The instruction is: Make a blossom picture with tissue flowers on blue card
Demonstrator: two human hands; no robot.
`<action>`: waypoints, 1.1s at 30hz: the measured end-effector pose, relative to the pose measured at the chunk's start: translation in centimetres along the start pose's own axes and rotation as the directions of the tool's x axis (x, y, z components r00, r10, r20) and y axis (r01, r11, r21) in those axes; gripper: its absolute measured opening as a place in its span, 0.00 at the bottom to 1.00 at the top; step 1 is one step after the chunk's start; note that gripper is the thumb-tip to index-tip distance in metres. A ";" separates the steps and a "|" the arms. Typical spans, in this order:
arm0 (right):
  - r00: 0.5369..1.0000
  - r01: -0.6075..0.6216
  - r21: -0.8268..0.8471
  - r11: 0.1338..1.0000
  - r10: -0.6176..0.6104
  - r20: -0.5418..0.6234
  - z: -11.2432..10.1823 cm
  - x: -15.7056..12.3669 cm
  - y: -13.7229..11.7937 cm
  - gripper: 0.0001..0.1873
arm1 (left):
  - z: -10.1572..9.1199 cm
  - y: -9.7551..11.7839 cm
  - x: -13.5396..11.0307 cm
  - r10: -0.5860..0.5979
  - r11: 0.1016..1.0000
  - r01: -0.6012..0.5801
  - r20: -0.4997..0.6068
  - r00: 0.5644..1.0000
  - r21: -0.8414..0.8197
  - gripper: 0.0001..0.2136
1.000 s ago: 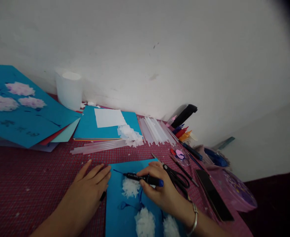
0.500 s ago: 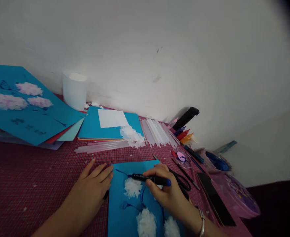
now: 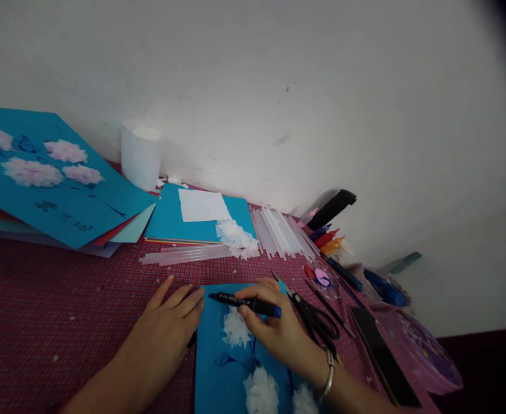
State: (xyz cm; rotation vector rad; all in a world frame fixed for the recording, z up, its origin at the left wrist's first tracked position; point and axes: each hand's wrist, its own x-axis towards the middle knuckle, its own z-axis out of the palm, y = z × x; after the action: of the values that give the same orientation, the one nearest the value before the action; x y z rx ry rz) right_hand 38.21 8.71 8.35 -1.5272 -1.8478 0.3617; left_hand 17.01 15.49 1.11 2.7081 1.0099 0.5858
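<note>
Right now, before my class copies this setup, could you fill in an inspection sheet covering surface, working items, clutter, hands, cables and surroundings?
Surface: red checked cloth, dotted with small pale scraps.
Working items: blue sheet with blue drawn lines and white tufts; black marker over its far part.
Clutter: scissors and phone right of the sheet; straw-like strips and a stack of coloured sheets beyond it.
Hands: right hand grips the marker; left hand lies palm down at the sheet's left edge, a dark object partly under it, whether held unclear.
Cables: nothing seen.
Surroundings: pale, marked wall behind; white roll standing near it.
</note>
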 end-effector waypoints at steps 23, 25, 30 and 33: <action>0.942 -0.323 0.425 0.846 0.330 0.060 -0.6 3.4 2.0 0.04 | -0.1 2.4 -1.5 0.284 0.930 -0.233 -0.151 0.947 0.285 0.18; 0.951 -0.302 0.395 0.868 0.303 0.060 -0.5 3.9 2.2 0.03 | -0.4 2.7 -1.9 0.347 0.884 -0.266 -0.158 0.924 0.385 0.20; 0.965 -0.261 0.368 0.893 0.247 0.085 -0.2 4.5 1.6 0.01 | -0.9 3.0 -2.0 0.371 0.856 -0.282 -0.135 0.919 0.433 0.21; 0.967 -0.256 0.373 0.892 0.235 0.101 -0.2 4.4 1.1 0.01 | -0.8 3.0 -1.9 0.352 0.867 -0.272 -0.128 0.927 0.417 0.21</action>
State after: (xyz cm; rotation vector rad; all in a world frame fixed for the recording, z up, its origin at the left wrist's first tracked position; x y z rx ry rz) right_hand 38.92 13.13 9.27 -1.4820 -1.5077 0.8406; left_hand 17.15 12.02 2.24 3.2658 0.7999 0.8024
